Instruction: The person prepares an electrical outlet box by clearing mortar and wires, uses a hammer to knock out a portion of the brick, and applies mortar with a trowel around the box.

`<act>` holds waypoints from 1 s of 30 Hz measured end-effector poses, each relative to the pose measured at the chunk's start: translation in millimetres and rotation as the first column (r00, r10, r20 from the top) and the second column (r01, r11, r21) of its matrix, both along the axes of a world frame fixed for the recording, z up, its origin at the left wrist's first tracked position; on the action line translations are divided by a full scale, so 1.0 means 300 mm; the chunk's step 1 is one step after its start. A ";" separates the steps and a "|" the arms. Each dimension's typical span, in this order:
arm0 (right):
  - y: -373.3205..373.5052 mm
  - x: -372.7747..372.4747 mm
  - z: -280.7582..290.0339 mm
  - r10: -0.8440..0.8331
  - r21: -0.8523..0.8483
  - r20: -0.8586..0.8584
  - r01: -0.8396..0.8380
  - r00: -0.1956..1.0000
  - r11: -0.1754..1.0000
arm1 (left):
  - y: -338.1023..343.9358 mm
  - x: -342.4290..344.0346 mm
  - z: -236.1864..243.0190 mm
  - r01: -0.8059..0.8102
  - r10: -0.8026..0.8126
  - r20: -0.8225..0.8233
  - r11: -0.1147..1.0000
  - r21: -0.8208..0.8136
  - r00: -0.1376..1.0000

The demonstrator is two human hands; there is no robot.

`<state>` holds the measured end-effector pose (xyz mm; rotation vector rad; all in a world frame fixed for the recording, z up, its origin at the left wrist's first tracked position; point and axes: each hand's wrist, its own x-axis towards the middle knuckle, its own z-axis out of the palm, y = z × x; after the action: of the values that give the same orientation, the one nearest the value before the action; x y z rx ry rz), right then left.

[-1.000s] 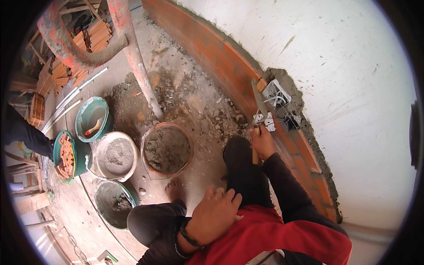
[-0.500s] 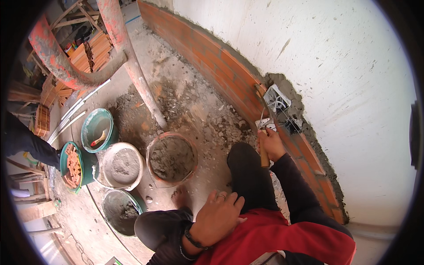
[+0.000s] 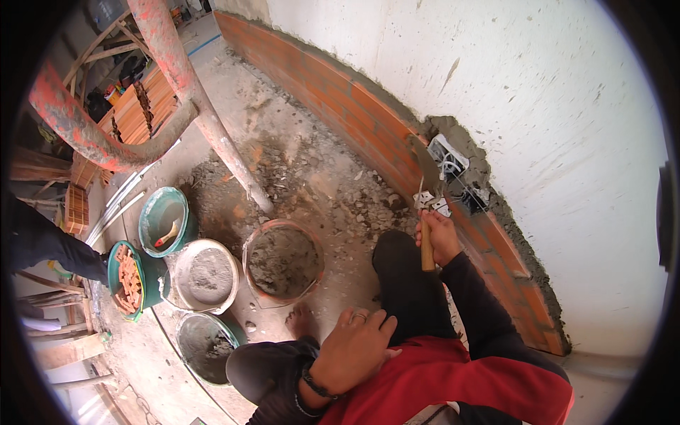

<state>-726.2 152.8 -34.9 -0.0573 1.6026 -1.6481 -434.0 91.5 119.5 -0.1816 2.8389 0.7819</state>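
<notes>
My right hand (image 3: 440,237) is shut on the wooden handle of a trowel (image 3: 427,251), whose narrow blade points up along the brick strip (image 3: 347,106). Beside the blade, white electrical plates (image 3: 438,204) and boxes (image 3: 448,156) with wires sit in rough grey mortar (image 3: 467,142) at a white wall (image 3: 552,127). My left hand (image 3: 348,354) rests over my lap, fingers apart and slightly bent, with nothing visible in it.
Several buckets stand left: orange with mortar (image 3: 283,258), white (image 3: 205,276), green with brick pieces (image 3: 127,280), green with a brush (image 3: 152,212). A scaffold frame (image 3: 219,149), stacked bricks (image 3: 142,120) and white pipes (image 3: 120,205) lie beyond. Another person's dark-trousered leg (image 3: 53,244) is at left.
The view has shifted, so buckets and scaffold appear further right and lower. My right hand has moved slightly, still gripping the trowel beside the electrical plates; my left hand stays resting.
</notes>
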 end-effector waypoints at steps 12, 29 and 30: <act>-0.017 0.062 -0.031 0.081 0.160 -0.237 -0.043 0.968 0.986 | 0.005 0.003 -0.003 0.003 -0.003 -0.007 1.000 -0.017 1.000; -0.007 0.057 -0.035 0.088 0.150 -0.177 -0.062 0.980 0.987 | 0.005 0.000 -0.019 -0.008 0.007 -0.030 1.000 -0.013 1.000; -0.012 0.045 -0.033 0.095 0.174 -0.196 -0.061 0.976 0.983 | 0.004 -0.002 -0.018 -0.008 0.007 -0.027 1.000 -0.009 1.000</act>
<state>-712.7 149.1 -44.7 -0.2062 1.8642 -1.4801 -434.5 92.8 114.2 -0.1847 2.8690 0.7789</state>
